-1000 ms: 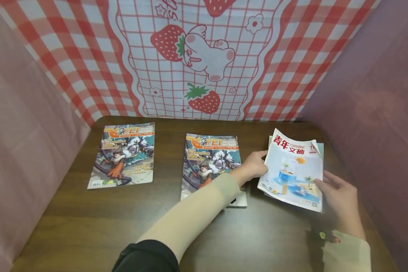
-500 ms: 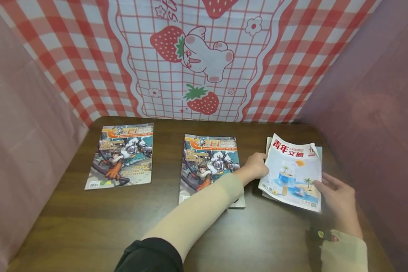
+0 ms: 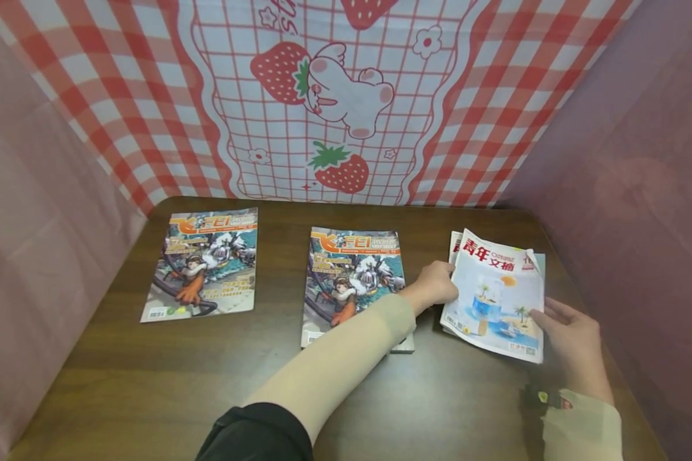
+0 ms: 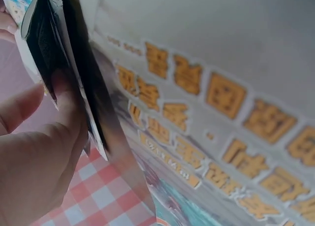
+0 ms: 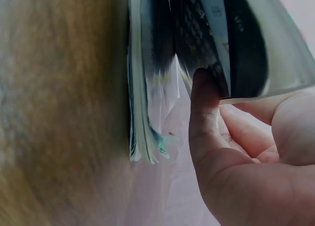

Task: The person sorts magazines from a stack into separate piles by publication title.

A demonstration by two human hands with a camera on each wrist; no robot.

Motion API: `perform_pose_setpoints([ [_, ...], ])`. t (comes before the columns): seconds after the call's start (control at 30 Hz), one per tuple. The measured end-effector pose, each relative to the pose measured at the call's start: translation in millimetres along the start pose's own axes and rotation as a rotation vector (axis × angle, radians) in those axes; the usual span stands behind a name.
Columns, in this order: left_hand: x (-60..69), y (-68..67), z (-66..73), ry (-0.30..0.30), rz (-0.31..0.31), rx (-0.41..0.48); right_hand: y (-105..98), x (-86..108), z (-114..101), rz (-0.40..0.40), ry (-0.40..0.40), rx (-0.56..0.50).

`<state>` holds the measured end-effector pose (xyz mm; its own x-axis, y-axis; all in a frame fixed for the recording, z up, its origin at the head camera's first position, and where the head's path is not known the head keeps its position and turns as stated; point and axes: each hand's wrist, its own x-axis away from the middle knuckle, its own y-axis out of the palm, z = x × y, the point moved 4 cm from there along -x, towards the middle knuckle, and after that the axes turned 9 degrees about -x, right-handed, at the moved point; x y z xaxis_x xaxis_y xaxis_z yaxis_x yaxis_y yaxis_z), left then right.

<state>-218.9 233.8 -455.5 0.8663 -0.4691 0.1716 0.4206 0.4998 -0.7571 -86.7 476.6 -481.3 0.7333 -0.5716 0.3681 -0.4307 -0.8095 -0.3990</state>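
Note:
A white magazine point(image 3: 493, 301) with red title characters and a beach picture is held tilted over other magazines point(image 3: 455, 241) at the table's right. My left hand point(image 3: 438, 283) pinches its left edge; in the left wrist view, that hand's thumb and fingers point(image 4: 66, 95) are on the dark underside and edge. My right hand point(image 3: 573, 333) pinches its right edge. The right wrist view shows the raised magazine point(image 5: 246, 44) between finger and thumb, apart from the lower stack point(image 5: 142, 108) on the wood. Most of the lower covers are hidden.
A magazine point(image 3: 202, 266) with an orange title lies at the table's left. A similar one point(image 3: 354, 275) lies mid-table on something thicker, partly under my left forearm. A checked strawberry cloth point(image 3: 334, 96) hangs behind the brown table point(image 3: 167, 384); pink cloth point(image 3: 628, 179) stands at the right.
The white magazine has come down slightly, its top edge lower, with more of the stack showing at its upper left. Both hands keep their hold on it.

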Motion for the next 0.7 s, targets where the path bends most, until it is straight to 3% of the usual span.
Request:
perform_pose_setpoints([
  [0.17,-1.2,2.6,0.3,0.000,0.024,-0.046,0.9,-0.7,2.8,0.011,0.011,0.024],
  [0.3,-4.4,6.4,1.2,-0.015,0.047,-0.150,2.6,-0.4,3.0,0.021,0.003,0.029],
  [0.43,-5.6,8.2,1.6,-0.039,0.040,-0.199,3.6,1.3,2.3,0.015,-0.018,0.046],
  [0.7,0.2,-2.9,-3.2,-0.039,0.028,-0.129,1.7,8.7,-2.7,0.036,-0.022,0.071],
])
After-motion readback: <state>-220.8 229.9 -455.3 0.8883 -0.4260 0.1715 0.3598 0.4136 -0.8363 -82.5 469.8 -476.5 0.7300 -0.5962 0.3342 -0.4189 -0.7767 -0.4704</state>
